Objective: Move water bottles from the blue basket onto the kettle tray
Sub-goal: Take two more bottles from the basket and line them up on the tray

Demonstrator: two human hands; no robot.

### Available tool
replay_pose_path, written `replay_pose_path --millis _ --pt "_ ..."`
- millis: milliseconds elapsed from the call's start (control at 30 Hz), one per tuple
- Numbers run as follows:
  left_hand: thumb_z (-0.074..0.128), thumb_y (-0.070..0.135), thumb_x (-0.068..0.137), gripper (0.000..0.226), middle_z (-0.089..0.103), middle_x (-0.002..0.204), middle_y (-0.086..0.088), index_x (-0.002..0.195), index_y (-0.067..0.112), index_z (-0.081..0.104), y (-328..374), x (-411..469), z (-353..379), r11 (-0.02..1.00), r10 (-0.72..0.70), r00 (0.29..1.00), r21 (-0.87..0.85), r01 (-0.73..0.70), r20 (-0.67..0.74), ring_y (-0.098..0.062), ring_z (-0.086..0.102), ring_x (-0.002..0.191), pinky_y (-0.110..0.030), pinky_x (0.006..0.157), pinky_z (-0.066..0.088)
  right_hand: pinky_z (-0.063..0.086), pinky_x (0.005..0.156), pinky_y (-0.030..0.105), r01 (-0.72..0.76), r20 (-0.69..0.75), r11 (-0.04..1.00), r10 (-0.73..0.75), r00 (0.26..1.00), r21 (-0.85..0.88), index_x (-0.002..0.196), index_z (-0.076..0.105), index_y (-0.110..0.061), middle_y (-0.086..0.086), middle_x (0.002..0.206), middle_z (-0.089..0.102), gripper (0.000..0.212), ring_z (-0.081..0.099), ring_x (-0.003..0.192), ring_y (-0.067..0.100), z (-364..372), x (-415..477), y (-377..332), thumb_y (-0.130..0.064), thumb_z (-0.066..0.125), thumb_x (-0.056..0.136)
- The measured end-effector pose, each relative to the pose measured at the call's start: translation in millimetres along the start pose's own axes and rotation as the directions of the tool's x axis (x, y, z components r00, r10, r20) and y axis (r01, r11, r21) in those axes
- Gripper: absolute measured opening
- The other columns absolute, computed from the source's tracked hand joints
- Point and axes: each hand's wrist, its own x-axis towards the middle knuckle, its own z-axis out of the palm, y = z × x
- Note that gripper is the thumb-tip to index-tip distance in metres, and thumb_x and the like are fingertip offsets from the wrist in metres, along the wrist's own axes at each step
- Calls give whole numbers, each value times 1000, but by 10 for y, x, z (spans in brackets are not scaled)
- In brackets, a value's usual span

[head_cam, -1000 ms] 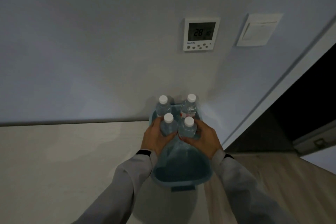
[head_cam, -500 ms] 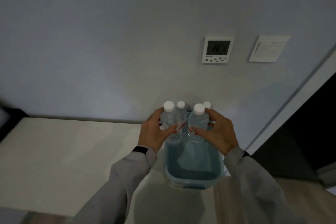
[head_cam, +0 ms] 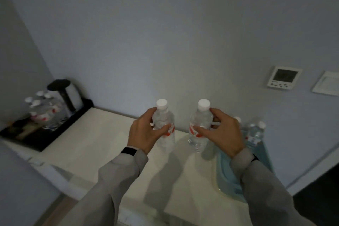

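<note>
1. The left hand (head_cam: pixel 145 134) and the right hand (head_cam: pixel 222 134) each carry one bottle upright above the table (head_cam: pixel 102 141); the fingers are wrapped around the left bottle (head_cam: pixel 163 124) and the right bottle (head_cam: pixel 200 126).
2. Several bottles already stand on the tray (head_cam: pixel 45 139) at the far left, just beside the kettle (head_cam: pixel 67 95).
3. At least two bottles (head_cam: pixel 255 131) remain in the basket (head_cam: pixel 225 172) at the right, so I judge the task about half done.
4. The table is pale and smooth; the room is dim, with a thermostat (head_cam: pixel 283 78) on the wall.
</note>
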Motion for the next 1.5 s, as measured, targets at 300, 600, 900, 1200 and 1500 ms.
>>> replay_pose_path --millis 300,600,900,1200,1500 --pt "73 59 66 63 71 107 12 123 39 55 -991 -500 -1915 996 -66 987 52 75 -145 -13 67 92 -42 77 60 58 72 15 66 146 994 -77 986 83 108 65 -47 -30 96 71 56 70 86 -4 1701 -179 -1236 -53 89 58" --pt "74 54 70 65 73 110 7 128 33 56 -1965 -567 -3450 972 -155 947 128 197 -281 -14 69 96 -43 83 59 52 67 7 141 272 969 -195 942 205 102 63 -55 -31 96 70 52 69 85 -6 3386 154 -2103 -43 91 59" --pt "71 62 68 58 64 96 28 119 37 57 -3071 -13 -4575 947 -158 922 209 243 -353 14 61 86 -7 70 50 55 74 10 123 351 928 -252 902 351 105 58 -60 -36 103 67 56 67 94 -7 5174 806 -2570 -47 89 61" --pt "80 52 70 57 65 102 31 120 40 56 -4085 736 -5189 961 -163 940 167 220 -299 12 65 93 -12 77 56 56 80 12 81 380 952 -195 904 295 117 58 -51 -36 104 67 62 66 99 -6 6339 1313 -2785 -51 87 63" --pt "86 35 71 60 70 108 12 124 30 59 -5319 1418 -5361 984 -169 984 52 172 -57 14 62 92 -1 75 46 58 89 27 -68 265 994 44 963 82 124 61 -28 -12 114 71 68 66 101 2 7216 1343 -2707 -50 87 65"
